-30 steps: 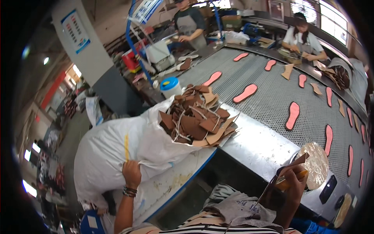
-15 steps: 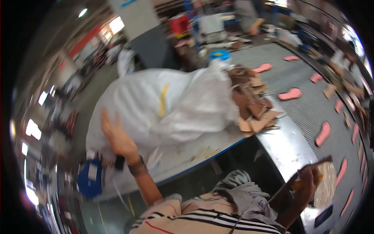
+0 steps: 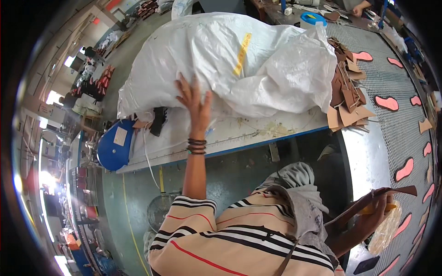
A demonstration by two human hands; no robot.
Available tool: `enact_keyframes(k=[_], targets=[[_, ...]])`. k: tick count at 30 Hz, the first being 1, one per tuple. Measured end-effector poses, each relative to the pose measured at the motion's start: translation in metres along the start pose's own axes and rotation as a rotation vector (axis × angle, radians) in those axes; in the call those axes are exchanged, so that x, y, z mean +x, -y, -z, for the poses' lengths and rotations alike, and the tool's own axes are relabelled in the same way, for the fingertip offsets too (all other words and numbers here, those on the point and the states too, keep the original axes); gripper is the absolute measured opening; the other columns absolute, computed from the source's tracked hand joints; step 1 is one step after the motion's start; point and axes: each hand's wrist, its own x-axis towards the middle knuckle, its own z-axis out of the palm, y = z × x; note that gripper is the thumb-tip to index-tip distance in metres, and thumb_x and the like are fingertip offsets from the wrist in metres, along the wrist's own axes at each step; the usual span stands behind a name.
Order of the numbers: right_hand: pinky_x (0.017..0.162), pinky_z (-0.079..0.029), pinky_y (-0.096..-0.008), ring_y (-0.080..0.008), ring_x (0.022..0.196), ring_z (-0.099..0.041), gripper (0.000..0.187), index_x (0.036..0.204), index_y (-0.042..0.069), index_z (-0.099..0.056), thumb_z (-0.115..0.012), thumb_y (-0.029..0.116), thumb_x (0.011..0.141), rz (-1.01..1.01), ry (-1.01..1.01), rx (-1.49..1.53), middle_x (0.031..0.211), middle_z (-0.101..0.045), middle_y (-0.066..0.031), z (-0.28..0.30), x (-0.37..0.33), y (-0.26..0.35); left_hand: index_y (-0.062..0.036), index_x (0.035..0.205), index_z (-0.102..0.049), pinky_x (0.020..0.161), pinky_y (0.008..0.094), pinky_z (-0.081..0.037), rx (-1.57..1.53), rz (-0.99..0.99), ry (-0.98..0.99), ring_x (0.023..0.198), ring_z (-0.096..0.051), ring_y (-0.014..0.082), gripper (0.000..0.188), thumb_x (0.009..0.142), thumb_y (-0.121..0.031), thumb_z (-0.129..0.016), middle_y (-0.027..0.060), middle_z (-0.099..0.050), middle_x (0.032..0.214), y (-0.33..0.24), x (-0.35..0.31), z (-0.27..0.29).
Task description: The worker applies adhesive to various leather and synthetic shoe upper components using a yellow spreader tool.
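Note:
My left hand [image 3: 194, 102], fingers spread, is at the front side of a large white woven sack [image 3: 184, 55] with a strip of yellow tape [image 3: 242, 53]; whether it presses on the sack is hard to tell. Brown flat cut pieces [image 3: 345, 99] lie heaped by the sack's right end. At the lower right, my right hand [image 3: 375, 214] is closed round a brown flat piece [image 3: 399, 190]. Something yellow [image 3: 378, 208] also shows at its fingers, its kind unclear. Beside that hand is a clear plastic-wrapped bundle [image 3: 386, 230].
A grey mesh conveyor [image 3: 368, 87] carries pink sole-shaped pieces [image 3: 386, 103] along the right. The white table [image 3: 221, 138] bears the sack, with a blue round part [image 3: 115, 146] at its left end. A dark phone-like slab [image 3: 367, 265] lies lower right. Another person's hand [image 3: 358, 10] shows far right.
The view has swung left and steadied. My left hand has shifted along the sack toward its middle, fingers still spread. My right hand still holds the brown piece.

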Motion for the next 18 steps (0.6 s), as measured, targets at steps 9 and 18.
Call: enact_keyframes(k=[9, 18], targets=[[0.084, -0.054, -0.0275, -0.0122, 0.094, -0.065, 0.032, 0.122, -0.002, -0.06, -0.066, 0.018, 0.098, 0.066, -0.108, 0.045, 0.1, -0.065, -0.008, 0.013, -0.014, 0.025, -0.0263, 0.157, -0.041, 0.11, 0.0814, -0.001, 0.816, -0.08, -0.161, 0.152, -0.004, 0.0555, 0.067, 0.099, -0.059, -0.048, 0.02, -0.017, 0.169, -0.038, 0.078, -0.033], [0.068, -0.05, -0.0262, -0.0117, 0.075, -0.063, 0.015, 0.094, -0.002, -0.069, -0.066, 0.013, 0.093, -0.499, -0.041, 0.2, 0.081, -0.067, -0.0038, -0.008, -0.028, 0.101, -0.0001, 0.14, -0.054, 0.117, 0.0452, -0.03, -0.487, -0.409, 0.622, 0.135, -0.048, 0.0334, 0.06, 0.098, -0.041, -0.065, 0.0188, -0.054, 0.142, -0.273, -0.025, -0.01]])
